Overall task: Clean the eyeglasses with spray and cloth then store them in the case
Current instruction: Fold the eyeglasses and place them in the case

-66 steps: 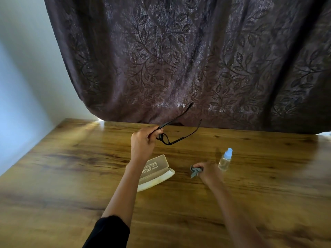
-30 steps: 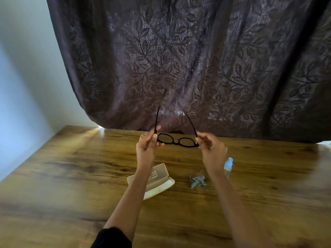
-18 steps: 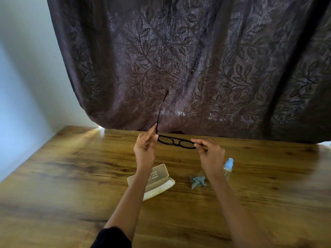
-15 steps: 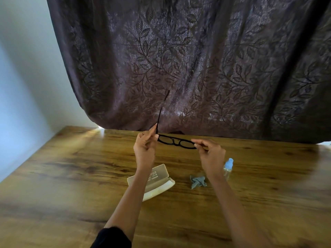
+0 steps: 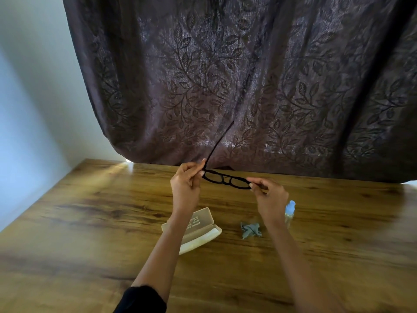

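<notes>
Above the wooden table [image 5: 90, 222], left hand [image 5: 185, 186] and right hand [image 5: 269, 196] are each pinching an end of the black eyeglasses [image 5: 225, 178], with the open case [image 5: 198, 229] lying below.

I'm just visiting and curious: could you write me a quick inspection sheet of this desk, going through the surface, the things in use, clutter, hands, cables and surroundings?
Surface: wooden table, bare apart from the job's things.
Job's things: glasses held up over the table, one temple sticking up, the other not seen; case lying open; cloth crumpled to the right of it; spray bottle upright, capped, partly behind the right wrist.
Clutter: nothing seen.
Hands: left hand pinches the glasses' left end; right hand pinches the right end.
Cables: nothing seen.
Surroundings: dark leaf-patterned curtain behind the table; pale wall at left.
</notes>
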Available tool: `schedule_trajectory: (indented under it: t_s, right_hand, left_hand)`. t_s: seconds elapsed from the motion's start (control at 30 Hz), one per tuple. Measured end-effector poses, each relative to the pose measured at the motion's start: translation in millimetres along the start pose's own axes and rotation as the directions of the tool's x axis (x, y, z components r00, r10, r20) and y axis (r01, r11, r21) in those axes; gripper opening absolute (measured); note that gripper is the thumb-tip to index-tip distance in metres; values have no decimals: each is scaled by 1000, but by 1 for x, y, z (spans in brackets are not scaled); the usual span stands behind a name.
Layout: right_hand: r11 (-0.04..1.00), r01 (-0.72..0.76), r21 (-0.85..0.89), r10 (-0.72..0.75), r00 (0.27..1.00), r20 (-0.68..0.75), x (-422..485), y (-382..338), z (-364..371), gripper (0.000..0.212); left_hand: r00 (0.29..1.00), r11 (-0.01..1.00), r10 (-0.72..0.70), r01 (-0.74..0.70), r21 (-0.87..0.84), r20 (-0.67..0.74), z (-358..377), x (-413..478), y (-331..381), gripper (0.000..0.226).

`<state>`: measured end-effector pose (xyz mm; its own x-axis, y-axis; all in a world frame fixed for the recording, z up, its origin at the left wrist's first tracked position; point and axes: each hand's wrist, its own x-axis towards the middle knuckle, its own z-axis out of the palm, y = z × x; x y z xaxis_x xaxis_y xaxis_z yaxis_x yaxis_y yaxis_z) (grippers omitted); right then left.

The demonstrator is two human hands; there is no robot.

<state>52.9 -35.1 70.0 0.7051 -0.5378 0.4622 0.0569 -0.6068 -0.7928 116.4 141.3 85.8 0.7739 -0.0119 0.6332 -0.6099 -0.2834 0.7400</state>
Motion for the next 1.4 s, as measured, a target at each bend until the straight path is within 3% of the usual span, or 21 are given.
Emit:
schedule_trajectory:
  t_s: [0.2, 0.47, 0.67, 0.77, 1.03, 1.27, 1.4]
  right_hand:
    - [993, -62, 95, 64, 998, -14, -2, 4, -1, 18]
    - [986, -106, 125, 111, 993, -35, -1, 7, -2, 17]
    - [942, -241, 233, 240, 970, 33, 3, 8, -5, 17]
    - [897, -332, 291, 316, 943, 103, 4, 5, -6, 19]
    - [682, -507, 527, 389, 862, 326, 11, -7, -14, 15]
    - [692, -518, 503, 355, 851, 387, 18, -7, -11, 15]
    - [663, -609, 436, 385, 776, 499, 18, -8, -3, 17]
  left_hand:
    - [989, 987, 127, -134, 92, 81, 2, 0, -6, 43]
    - [982, 987, 118, -132, 87, 151, 1, -5, -9, 45]
    - [969, 1000, -18, 19, -3, 248, -6, -4, -4, 27]
    - [960, 996, -81, 89, -19, 270, -10, 0, -4, 29]
    - [949, 969, -218, 239, -68, 226, -20, 4, -2, 19]
    - [918, 918, -376, 388, -87, 126, -18, 5, -11, 14]
    - [868, 863, -486, 495, -101, 97, -16, 4, -15, 16]
